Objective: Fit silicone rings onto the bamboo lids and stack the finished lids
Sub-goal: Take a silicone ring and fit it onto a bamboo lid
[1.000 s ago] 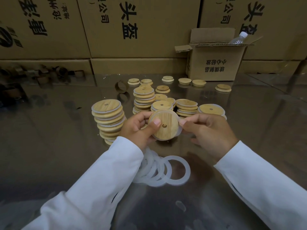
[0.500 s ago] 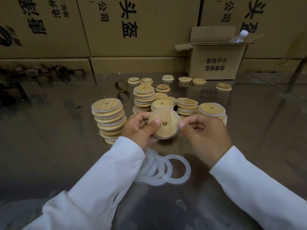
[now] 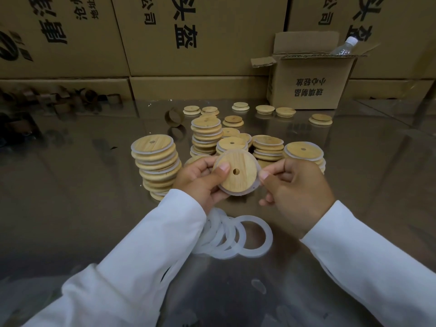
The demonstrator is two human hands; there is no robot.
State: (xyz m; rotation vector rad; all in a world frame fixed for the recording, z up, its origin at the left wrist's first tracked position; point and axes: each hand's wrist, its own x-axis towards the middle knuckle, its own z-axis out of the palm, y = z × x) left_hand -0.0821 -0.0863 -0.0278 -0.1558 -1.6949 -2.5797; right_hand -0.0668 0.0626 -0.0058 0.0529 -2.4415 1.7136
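L hand point(image 3: 198, 182), R hand point(image 3: 297, 192) grip lid point(image 3: 243, 184).

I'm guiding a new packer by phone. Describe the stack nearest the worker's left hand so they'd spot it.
Start at the wall of printed cartons and come forward over the glossy table to the cluster of bamboo lid stacks. The stack is the leftmost one, beside the left hand. Unlike its neighbours, it stands apart from the cluster and its lids sit crookedly.

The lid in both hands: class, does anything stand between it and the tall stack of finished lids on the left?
Nothing visible does. The left hand and right hand hold the lid off the table; the tall stack stands just beyond the left hand, with nothing lying on top.
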